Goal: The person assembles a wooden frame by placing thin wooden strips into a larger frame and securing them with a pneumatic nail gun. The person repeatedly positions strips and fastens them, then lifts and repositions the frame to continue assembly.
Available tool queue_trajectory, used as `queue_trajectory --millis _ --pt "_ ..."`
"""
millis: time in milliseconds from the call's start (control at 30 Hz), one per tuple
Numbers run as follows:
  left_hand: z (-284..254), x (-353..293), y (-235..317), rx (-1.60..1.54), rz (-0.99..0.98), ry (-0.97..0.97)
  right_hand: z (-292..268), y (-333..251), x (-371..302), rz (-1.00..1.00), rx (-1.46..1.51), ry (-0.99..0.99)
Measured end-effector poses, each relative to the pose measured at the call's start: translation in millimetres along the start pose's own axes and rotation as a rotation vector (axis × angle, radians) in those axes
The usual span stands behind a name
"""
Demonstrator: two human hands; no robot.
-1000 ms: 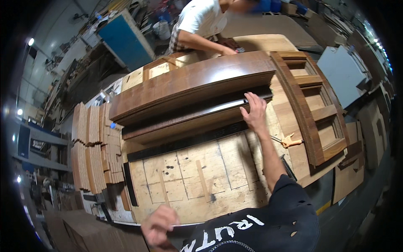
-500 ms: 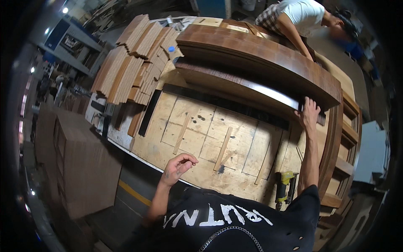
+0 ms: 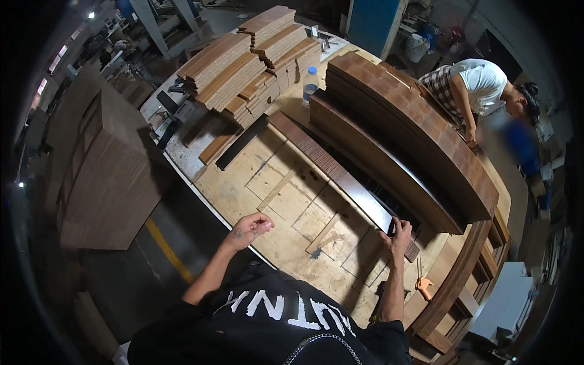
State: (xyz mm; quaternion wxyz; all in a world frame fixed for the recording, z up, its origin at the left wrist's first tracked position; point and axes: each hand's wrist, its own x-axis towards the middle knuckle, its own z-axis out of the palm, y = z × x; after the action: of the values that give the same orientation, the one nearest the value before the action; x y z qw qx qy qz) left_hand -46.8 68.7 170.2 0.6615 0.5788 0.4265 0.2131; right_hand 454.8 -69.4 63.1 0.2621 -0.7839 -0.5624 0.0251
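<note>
Board (image 3: pixel 331 166) is gripped by right hand (image 3: pixel 396 239), near end farthest from bottle (image 3: pixel 310 86); left hand (image 3: pixel 250 230) is empty. Probably stiff, best held both ends.

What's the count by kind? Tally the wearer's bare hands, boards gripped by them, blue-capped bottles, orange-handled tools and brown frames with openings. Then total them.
Bare hands: 2, left hand and right hand
Brown board gripped by the right: 1
Blue-capped bottle: 1
Orange-handled tool: 1
Brown frame with openings: 1
Total: 6

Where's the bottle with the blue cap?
In the head view, the bottle stands on the table near the top middle, between the pile of boards on its left and the brown panels on its right.
</note>
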Motion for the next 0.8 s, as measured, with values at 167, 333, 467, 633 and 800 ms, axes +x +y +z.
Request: queue_trajectory --millis 167,333,467,633,800 --pt "-6.6 -13.9 -15.0 -0.061 0.020 0.127 17.1 -12.0 20.6 -0.035 -0.051 0.003" --pt "-19.6 -36.8 -44.8 -0.018 0.015 0.201 24.6 -3.3 26.2 -0.045 -0.047 0.003" --pt "-16.6 -45.3 -54.0 -0.020 0.015 0.231 30.5 10.8 21.5 -0.063 -0.032 -0.042" --pt "-18.3 -42.1 -61.5 -0.041 0.043 0.222 42.2 21.7 15.1 -0.038 -0.066 -0.023" --pt "-25.9 -38.4 -64.2 -0.007 0.049 0.178 52.6 0.5 19.3 -0.035 -0.034 0.037"
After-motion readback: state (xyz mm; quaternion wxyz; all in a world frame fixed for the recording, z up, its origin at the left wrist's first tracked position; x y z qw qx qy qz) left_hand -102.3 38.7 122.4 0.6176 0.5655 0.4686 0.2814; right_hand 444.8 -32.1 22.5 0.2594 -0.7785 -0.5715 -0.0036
